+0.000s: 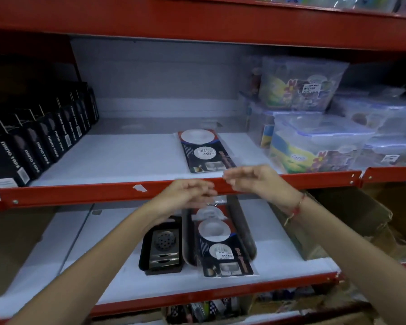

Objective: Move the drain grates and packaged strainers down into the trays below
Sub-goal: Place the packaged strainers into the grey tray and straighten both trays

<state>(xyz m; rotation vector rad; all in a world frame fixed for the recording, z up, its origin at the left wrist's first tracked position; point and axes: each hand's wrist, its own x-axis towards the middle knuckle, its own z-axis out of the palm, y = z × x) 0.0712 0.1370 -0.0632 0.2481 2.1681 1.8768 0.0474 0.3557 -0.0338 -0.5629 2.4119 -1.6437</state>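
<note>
One packaged strainer (203, 150) lies flat on the upper white shelf, just beyond the red shelf edge. On the lower shelf a black tray (145, 252) holds a metal drain grate (165, 247). Beside it a longer dark tray (246, 233) holds stacked packaged strainers (220, 242). My left hand (188, 194) hovers in front of the red edge, fingers loosely curled, blurred, holding nothing that I can make out. My right hand (251, 178) is raised at the edge just below the upper package, fingers apart and empty.
Black boxes of nano tape (40, 139) line the upper shelf's left side. Clear plastic containers (314, 141) are stacked on the right. A red shelf beam (103, 192) separates the two levels. Brown cardboard (352, 221) sits at the lower right.
</note>
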